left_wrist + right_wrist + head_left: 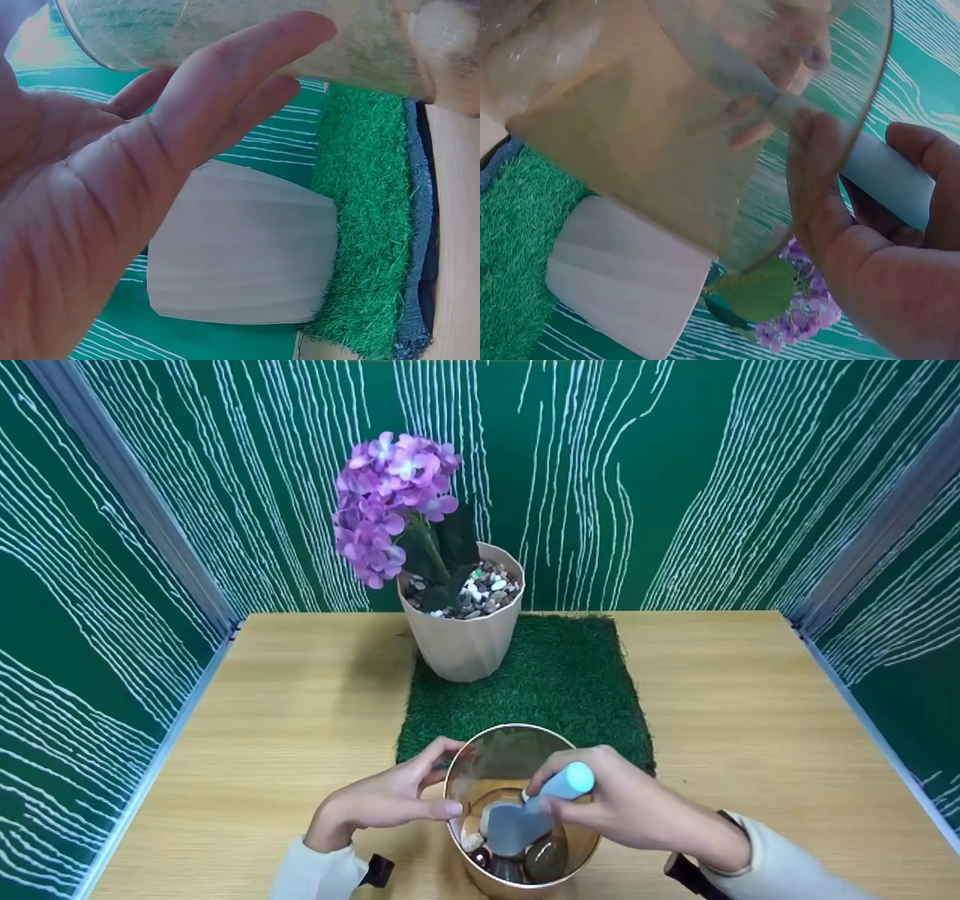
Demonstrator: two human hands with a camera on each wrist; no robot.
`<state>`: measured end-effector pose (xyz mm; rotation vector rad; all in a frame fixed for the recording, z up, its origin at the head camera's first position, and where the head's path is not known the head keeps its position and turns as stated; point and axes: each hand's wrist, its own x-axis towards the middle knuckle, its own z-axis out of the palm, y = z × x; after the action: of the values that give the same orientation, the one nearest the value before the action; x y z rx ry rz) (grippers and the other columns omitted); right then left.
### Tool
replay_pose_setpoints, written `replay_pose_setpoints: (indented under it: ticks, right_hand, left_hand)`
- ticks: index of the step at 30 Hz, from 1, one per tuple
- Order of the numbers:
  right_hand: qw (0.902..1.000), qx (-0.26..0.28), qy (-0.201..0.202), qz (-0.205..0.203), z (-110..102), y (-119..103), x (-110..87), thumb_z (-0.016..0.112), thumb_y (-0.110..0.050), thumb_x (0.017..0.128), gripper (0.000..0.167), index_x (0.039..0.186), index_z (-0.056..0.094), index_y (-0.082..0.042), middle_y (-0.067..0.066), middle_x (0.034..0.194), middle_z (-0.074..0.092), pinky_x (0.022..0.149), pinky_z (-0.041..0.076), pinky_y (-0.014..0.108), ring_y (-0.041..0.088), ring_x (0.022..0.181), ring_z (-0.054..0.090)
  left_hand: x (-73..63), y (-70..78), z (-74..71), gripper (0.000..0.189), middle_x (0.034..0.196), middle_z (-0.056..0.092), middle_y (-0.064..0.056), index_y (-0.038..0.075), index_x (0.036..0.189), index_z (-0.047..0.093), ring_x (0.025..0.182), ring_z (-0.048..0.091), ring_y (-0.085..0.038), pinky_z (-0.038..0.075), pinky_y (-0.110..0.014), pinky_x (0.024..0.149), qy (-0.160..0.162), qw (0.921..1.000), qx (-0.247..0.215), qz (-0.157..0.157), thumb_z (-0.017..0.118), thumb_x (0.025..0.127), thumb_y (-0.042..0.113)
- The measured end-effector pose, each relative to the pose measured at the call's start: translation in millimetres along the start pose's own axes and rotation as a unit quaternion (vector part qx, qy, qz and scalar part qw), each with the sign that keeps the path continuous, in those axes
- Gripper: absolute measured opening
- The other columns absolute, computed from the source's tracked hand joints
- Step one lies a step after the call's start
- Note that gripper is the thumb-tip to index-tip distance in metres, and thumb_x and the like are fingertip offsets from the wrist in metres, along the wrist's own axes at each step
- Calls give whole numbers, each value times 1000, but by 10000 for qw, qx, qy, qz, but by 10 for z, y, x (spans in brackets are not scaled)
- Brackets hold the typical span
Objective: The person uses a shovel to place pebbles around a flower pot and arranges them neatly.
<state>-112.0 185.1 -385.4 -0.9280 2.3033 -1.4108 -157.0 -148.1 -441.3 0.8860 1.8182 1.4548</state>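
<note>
In the head view, a clear, amber-tinted glass jar [517, 729] stands near the front of the table. Several stones lie at its bottom, among them a large dark brown stone [546, 858]. My left hand [390, 799] holds the jar's left side, thumb in front and fingers behind. In the left wrist view, the thumb lies along the glass. My right hand [622, 802] reaches over the right rim, gripping the light blue handle of a small trowel [517, 826]. Its broad grey-blue blade is down inside the jar over the stones; its tip is hard to make out.
Behind the jar, a green artificial grass mat [555, 690] lies on the wooden table [300, 690]. A pale, faceted flowerpot [465, 649] with pebbles and a purple artificial flower [394, 499] stands on its back left part. Green, white-lined walls enclose the table's back and sides.
</note>
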Motion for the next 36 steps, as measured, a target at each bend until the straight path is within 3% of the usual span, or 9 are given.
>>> replay_pose_setpoints:
  ticks: [10, 22, 30, 36]
  right_hand:
    - [9989, -113, -460, 70, 100, 39, 50, 79, -10, 102, 16, 114, 84, -1, 10, 113, 86, 92, 60, 18, 4, 98, 70]
    - [9982, 1, -589, -106, 129, 28, 49, 79, -6, 100, 13, 112, 84, -2, 10, 106, 85, 90, 62, 19, 0, 93, 67]
    - [9965, -575, -329, -502, 152, 61, 47, 79, -5, 101, 12, 112, 85, -6, 7, 106, 85, 92, 63, 24, -1, 98, 70]
    - [9930, -923, -414, -615, 172, 53, 67, 79, -3, 100, 14, 112, 86, -6, 6, 106, 85, 89, 64, 24, -1, 97, 70]
  left_hand:
    - [-2, -17, 21, 79, 178, 33, -26, -4, 162, 30, 170, 34, -49, 33, -69, 135, -47, 9998, -216, 22, 71, 113, 44]
    - [-19, -41, 20, 82, 177, 38, -24, -2, 161, 32, 169, 38, -46, 37, -60, 136, 19, 9998, -209, -12, 72, 112, 49]
    - [-10, -47, 19, 84, 177, 33, -28, -5, 162, 30, 170, 35, -50, 42, -65, 131, -2, 9994, -343, 105, 72, 112, 48]
    - [-1, -49, 16, 85, 177, 33, -27, -4, 162, 30, 169, 35, -51, 44, -64, 131, 0, 9995, -316, 99, 72, 112, 51]
